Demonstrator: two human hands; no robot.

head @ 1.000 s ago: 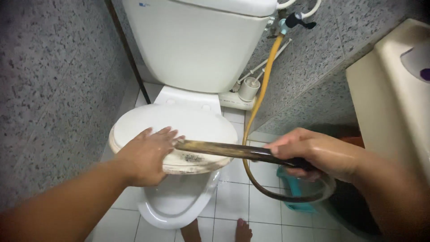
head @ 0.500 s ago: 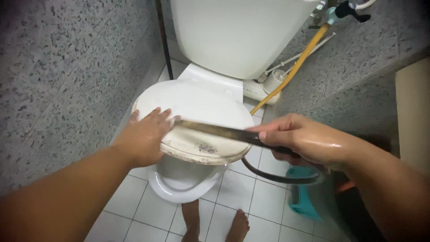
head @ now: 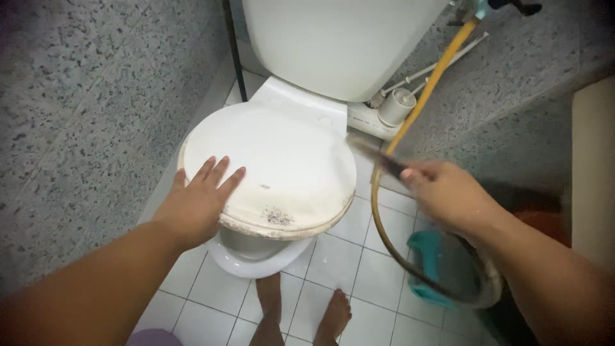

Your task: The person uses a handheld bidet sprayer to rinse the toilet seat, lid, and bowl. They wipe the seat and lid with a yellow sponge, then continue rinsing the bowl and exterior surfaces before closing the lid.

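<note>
Fingers of the left hand [head: 195,205] lie spread flat on the stained white plastic toilet lid [head: 275,166]; the right hand [head: 448,195], clamped on a dark hose nozzle [head: 378,157], has swung it off the lid's front to its right edge.

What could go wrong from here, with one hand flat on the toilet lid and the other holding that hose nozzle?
The left hand presses a toilet lid that sits skewed off the bowl; it may slide. The right hand holds the blurred nozzle low by the lid, so spray might splash onto the bare feet. The yellow hose loops near the floor, a possible snag.
</note>
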